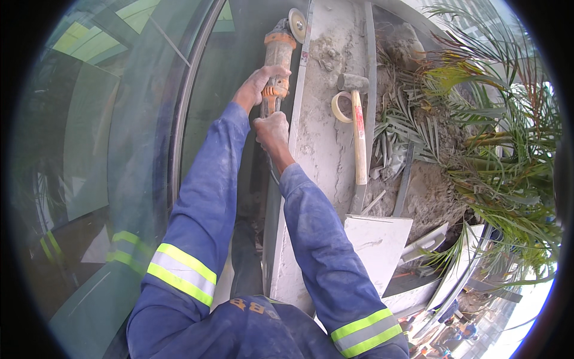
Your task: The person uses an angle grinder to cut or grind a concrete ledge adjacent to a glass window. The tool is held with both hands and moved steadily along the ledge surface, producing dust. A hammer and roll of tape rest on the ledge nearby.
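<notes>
Both my arms reach forward in dusty blue sleeves to an orange and grey angle grinder [278, 57]. My left hand [260, 87] is closed round the middle of its body. Farther back, my right hand [274, 133] grips the rear handle end. The round cutting disc [297, 25] sits at the far end, close beside the edge of a dusty ledge [317, 137]. I cannot tell from this one picture whether the disc is touching the edge or spinning.
A mallet [359, 131] with a wooden handle lies on the ledge by a tape roll [342, 107]. Glass panels [143, 107] stand at left. Palm fronds [496, 143] and soil border the right. A white slab [378, 242] lies nearer. People [457, 335] show small at lower right.
</notes>
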Action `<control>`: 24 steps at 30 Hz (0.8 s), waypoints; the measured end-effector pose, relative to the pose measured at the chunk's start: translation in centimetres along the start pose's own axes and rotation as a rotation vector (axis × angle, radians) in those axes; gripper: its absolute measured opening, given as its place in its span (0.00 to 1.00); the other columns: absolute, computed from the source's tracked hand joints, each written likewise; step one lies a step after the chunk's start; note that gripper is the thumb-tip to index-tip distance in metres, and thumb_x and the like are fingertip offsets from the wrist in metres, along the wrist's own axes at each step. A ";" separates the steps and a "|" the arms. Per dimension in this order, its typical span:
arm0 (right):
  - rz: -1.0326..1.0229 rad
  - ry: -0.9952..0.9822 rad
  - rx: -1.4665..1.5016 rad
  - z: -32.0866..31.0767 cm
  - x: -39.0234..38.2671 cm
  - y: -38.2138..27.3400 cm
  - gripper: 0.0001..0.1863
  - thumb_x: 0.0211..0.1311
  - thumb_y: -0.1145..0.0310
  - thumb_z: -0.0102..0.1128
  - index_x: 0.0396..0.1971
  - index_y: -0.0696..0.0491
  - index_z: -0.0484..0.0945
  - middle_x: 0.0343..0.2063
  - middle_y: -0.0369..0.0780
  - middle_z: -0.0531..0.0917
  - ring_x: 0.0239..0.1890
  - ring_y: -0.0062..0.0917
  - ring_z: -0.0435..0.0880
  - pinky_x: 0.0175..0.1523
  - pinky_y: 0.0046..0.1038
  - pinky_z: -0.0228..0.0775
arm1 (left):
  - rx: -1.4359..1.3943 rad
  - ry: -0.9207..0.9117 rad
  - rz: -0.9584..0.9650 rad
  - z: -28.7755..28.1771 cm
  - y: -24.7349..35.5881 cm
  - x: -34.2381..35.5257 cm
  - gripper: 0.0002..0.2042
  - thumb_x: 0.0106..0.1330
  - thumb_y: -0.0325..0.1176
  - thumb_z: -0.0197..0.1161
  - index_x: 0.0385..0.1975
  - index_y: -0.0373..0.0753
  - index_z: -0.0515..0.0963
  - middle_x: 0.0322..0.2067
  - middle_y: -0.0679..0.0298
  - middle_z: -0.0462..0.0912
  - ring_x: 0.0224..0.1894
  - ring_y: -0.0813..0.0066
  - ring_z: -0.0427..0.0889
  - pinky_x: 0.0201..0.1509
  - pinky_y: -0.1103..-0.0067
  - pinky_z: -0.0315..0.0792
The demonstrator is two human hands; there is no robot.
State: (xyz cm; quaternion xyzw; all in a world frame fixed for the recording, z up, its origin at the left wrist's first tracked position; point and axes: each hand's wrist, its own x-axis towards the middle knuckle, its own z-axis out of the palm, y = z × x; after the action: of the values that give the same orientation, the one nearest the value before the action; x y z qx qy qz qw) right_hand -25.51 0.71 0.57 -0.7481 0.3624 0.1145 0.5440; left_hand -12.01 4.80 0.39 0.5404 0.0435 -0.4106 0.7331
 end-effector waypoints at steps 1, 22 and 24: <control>-0.004 -0.005 -0.003 0.0 -0.1 -0.1 0.16 0.52 0.70 0.62 0.33 0.70 0.82 0.35 0.63 0.85 0.43 0.54 0.88 0.51 0.44 0.79 | -0.002 0.006 -0.001 0.0 0.0 0.0 0.25 0.45 0.41 0.77 0.41 0.37 0.77 0.31 0.62 0.80 0.28 0.71 0.82 0.36 0.72 0.82; -0.063 0.069 -0.006 0.4 1.6 0.0 0.13 0.52 0.69 0.61 0.23 0.66 0.81 0.18 0.47 0.84 0.19 0.34 0.86 0.24 0.35 0.78 | 0.019 0.019 0.001 0.4 0.6 1.1 0.26 0.45 0.40 0.77 0.43 0.37 0.76 0.31 0.62 0.80 0.27 0.71 0.82 0.34 0.72 0.83; -0.058 0.070 -0.010 0.5 1.3 -0.2 0.12 0.52 0.69 0.61 0.24 0.66 0.81 0.18 0.47 0.84 0.20 0.34 0.86 0.24 0.35 0.78 | 0.011 0.010 0.008 0.1 0.5 1.1 0.27 0.45 0.40 0.77 0.43 0.36 0.76 0.31 0.62 0.80 0.27 0.71 0.82 0.34 0.72 0.83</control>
State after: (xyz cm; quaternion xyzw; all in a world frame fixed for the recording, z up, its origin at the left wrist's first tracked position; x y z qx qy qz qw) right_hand -24.35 0.59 -0.23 -0.7645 0.3586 0.0742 0.5305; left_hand -10.96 4.14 0.26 0.5468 0.0430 -0.4052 0.7314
